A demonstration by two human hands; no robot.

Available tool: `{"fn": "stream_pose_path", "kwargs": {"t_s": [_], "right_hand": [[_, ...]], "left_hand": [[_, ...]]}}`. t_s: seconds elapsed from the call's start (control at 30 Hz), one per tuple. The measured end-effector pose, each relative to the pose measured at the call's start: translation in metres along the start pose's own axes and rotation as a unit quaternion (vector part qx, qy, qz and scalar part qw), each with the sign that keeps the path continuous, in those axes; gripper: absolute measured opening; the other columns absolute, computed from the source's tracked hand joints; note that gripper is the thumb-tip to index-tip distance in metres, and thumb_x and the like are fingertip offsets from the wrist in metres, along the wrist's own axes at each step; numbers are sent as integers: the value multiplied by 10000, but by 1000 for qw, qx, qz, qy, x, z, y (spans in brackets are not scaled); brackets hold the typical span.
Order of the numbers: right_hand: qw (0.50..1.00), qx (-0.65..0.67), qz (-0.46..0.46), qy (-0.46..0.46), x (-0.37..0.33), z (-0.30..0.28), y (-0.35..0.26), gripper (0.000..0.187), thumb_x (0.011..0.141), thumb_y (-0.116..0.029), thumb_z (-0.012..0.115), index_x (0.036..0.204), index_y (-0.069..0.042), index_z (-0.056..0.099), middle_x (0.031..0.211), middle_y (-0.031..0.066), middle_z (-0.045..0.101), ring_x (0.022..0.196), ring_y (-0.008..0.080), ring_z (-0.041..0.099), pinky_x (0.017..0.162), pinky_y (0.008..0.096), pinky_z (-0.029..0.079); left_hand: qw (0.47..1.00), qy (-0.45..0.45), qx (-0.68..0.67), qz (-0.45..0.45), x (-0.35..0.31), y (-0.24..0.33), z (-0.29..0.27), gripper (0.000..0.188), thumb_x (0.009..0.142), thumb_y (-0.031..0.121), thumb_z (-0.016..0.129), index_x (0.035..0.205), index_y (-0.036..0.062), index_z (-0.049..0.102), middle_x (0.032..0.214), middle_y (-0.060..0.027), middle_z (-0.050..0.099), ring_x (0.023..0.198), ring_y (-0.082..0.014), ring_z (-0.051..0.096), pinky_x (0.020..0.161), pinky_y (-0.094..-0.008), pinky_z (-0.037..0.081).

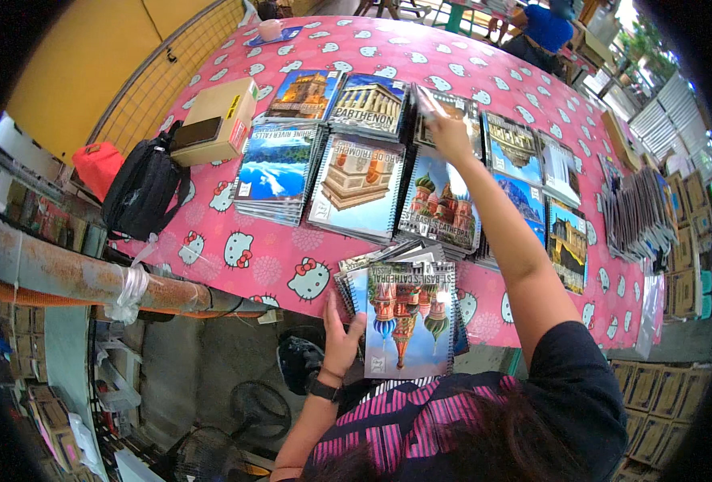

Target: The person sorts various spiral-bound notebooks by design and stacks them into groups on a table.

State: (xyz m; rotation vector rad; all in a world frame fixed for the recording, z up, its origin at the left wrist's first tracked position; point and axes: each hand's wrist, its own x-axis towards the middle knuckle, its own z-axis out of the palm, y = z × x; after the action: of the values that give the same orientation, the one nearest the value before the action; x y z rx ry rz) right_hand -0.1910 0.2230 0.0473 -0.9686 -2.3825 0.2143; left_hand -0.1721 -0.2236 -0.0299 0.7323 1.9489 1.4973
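My left hand (342,344) is closed on the left edge of a loose pile of spiral notebooks at the near table edge, beside my body. The pile's top notebook (408,321) shows colourful onion domes, upside down to me. My right hand (450,135) stretches to the back row, its fingers closed at a pale, slightly blurred spiral notebook (426,103) tilted over a stack there. Around it stand a columned-temple stack (366,104), an arch-cover stack (358,186), a domed-cathedral stack (442,199) and a waterfall stack (275,170).
A pink patterned cloth covers the table (235,249). At left are a cardboard box (226,104) with a dark phone on it and a black bag (143,189). More notebooks (641,213) stand in a long row at right. A rusty pipe (75,269) runs lower left. Another person (547,30) sits far off.
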Motion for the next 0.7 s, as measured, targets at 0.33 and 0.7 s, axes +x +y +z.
{"fn": "stream_pose_path", "kwargs": {"t_s": [0.33, 0.7], "right_hand": [[894, 70, -233, -375, -123, -137, -153, 599, 738, -463, 644, 1183, -73, 548, 984, 222, 617, 874, 343, 609, 770, 407, 480], [876, 87, -257, -399, -115, -133, -160, 349, 800, -160, 601, 1145, -107, 593, 1058, 148, 620, 949, 295, 601, 863, 359, 462]], "left_hand": [[884, -44, -454, -104, 5, 70, 2, 732, 881, 236, 556, 1408, 15, 99, 1386, -147, 273, 1245, -229, 333, 1047, -361, 269], [893, -6, -446, -56, 6, 36, 9, 614, 922, 206, 436, 1412, 42, 105, 1387, -135, 279, 1229, -224, 359, 1026, -341, 305]]}}
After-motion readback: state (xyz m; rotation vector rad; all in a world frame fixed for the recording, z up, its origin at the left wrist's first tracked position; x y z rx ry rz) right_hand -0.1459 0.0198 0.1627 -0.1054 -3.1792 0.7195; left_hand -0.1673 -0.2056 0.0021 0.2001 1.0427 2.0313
